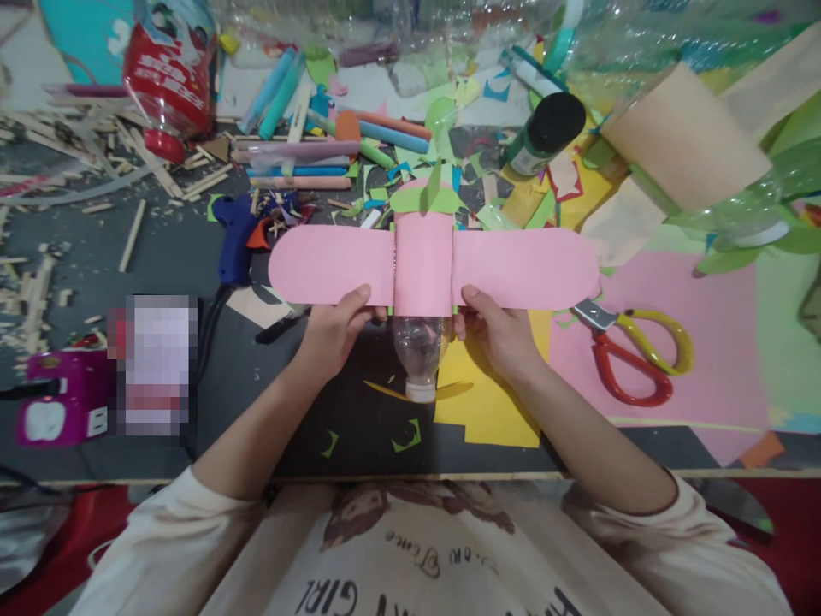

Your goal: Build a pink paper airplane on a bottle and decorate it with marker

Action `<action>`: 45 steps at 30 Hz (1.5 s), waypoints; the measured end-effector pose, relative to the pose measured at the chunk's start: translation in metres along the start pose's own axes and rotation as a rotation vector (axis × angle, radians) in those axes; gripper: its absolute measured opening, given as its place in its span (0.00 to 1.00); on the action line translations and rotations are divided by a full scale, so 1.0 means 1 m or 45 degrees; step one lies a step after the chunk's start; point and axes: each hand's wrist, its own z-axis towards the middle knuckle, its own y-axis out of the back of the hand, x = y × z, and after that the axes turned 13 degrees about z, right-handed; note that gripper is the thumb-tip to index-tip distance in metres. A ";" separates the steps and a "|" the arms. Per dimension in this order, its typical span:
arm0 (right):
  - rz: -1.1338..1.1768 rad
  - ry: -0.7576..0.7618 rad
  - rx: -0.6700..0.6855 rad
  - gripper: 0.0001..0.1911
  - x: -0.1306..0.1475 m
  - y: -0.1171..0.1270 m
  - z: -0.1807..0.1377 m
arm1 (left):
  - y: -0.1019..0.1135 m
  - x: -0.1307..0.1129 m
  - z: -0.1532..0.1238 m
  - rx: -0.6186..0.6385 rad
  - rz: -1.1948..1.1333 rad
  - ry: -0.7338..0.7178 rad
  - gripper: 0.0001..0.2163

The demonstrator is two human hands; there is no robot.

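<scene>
I hold a clear plastic bottle [420, 355] wrapped in pink paper, its white cap pointing toward me. Two long rounded pink paper wings [327, 263] stick out left and right of the pink body [423, 261]. A green paper tail piece [427, 197] sits at the far end. My left hand [337, 329] grips the near edge of the left wing beside the body, thumb on top. My right hand [497, 329] grips the near edge of the right wing [526, 267] the same way.
Red and yellow scissors [632, 351] lie right of my right hand on pink paper. A blue glue gun [234, 239] lies left of the wing. Yellow paper [497, 411], coloured markers, paper scraps, wooden sticks, a black-capped bottle [545, 128] and a cardboard tube [680, 141] crowd the table.
</scene>
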 end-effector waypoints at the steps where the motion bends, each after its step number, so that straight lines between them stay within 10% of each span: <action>1: -0.004 -0.003 0.012 0.21 -0.001 0.001 0.000 | 0.000 0.000 0.000 0.005 0.001 0.005 0.06; 45: -0.205 -0.032 0.198 0.25 0.005 -0.006 -0.008 | -0.001 -0.001 -0.003 -0.025 0.086 0.085 0.08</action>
